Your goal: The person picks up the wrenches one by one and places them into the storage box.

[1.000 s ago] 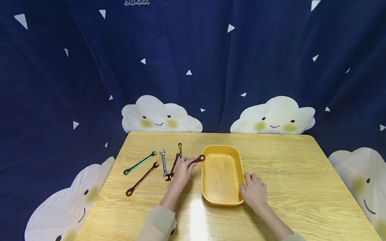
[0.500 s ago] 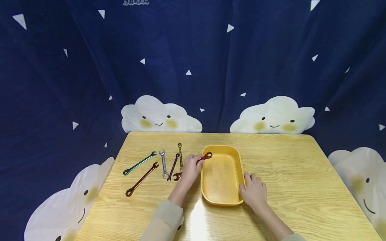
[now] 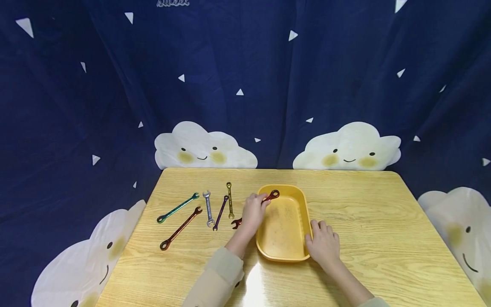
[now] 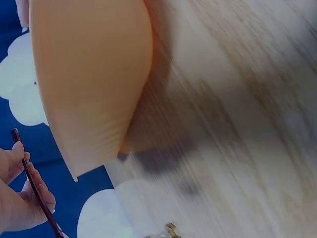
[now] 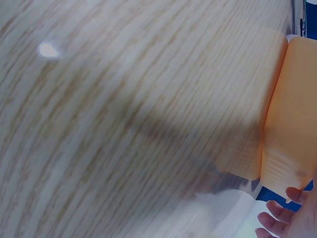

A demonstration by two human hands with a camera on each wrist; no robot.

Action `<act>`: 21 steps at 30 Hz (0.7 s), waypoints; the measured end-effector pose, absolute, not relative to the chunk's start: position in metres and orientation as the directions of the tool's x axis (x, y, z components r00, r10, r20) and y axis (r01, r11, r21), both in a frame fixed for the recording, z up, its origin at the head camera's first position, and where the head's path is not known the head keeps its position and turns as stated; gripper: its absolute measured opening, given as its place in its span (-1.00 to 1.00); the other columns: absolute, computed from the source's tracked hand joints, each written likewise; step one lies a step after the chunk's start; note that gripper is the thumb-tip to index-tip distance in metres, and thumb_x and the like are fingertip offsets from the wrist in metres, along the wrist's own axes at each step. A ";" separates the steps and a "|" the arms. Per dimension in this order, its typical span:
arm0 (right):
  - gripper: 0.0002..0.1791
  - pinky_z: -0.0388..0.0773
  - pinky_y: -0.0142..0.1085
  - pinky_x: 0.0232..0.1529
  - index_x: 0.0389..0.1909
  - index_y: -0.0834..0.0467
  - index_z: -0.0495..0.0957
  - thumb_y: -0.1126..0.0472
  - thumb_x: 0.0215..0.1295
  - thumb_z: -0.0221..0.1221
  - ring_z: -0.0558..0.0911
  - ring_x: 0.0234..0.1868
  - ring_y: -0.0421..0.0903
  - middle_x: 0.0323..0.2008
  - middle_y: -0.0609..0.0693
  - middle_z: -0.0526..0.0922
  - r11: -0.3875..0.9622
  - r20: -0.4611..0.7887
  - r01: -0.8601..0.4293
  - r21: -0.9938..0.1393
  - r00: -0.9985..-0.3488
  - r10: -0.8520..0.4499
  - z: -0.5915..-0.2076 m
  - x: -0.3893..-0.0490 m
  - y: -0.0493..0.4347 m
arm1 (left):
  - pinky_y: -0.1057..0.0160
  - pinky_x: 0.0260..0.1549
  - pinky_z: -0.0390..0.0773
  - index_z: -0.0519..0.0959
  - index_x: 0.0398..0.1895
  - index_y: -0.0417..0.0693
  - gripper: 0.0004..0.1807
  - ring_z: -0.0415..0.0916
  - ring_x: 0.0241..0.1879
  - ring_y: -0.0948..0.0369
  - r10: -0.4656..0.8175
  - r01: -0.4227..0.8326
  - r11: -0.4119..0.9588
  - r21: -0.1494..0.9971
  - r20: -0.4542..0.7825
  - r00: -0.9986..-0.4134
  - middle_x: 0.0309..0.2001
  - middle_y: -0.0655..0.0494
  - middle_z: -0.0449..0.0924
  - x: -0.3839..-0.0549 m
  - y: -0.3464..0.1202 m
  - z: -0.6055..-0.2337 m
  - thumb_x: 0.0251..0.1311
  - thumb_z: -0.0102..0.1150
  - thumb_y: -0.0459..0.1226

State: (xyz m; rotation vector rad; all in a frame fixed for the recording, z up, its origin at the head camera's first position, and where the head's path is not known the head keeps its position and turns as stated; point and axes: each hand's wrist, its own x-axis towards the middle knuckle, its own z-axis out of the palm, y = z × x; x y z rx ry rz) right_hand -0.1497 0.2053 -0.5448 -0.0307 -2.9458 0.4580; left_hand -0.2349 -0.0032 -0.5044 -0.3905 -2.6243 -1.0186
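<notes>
Red wrench (image 3: 270,196) across left fingers (image 4: 49,198)

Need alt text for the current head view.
A person's left hand holds a red wrench, one end over a yellow tray; the right hand holds the tray's right side. Five more wrenches lie to the left on a wooden table, before a navy curtain with smiling clouds.

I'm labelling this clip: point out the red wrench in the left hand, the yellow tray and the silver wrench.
Red wrench (image 3: 271,196): head view, on its ring end.
Yellow tray (image 3: 283,229): head view, on its bare floor.
Silver wrench (image 3: 209,209): head view, mid-handle.
</notes>
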 end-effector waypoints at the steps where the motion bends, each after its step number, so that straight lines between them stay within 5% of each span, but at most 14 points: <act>1: -0.59 0.31 0.09 -0.23 0.03 0.22 0.34 0.12 0.19 0.01 0.41 -0.14 0.20 -0.15 0.20 0.41 0.953 0.157 -0.005 -0.303 -0.987 0.045 -0.545 -0.150 0.205 | 0.20 -0.39 0.53 0.61 -0.11 -0.14 -0.69 0.50 -0.34 0.07 0.137 0.348 0.717 0.604 0.368 -0.920 -0.33 -0.07 0.54 -0.235 -0.001 -0.504 0.15 0.14 -0.16; 21: -0.59 0.32 0.09 -0.26 0.01 0.22 0.34 0.12 0.18 0.02 0.41 -0.16 0.20 -0.16 0.20 0.41 0.955 0.161 -0.009 -0.296 -0.986 0.041 -0.544 -0.149 0.205 | 0.22 -0.38 0.55 0.61 -0.09 -0.08 -0.72 0.53 -0.28 0.09 0.104 0.252 0.763 0.595 0.272 -0.957 -0.30 -0.05 0.54 -0.235 0.039 -0.487 0.16 0.15 -0.19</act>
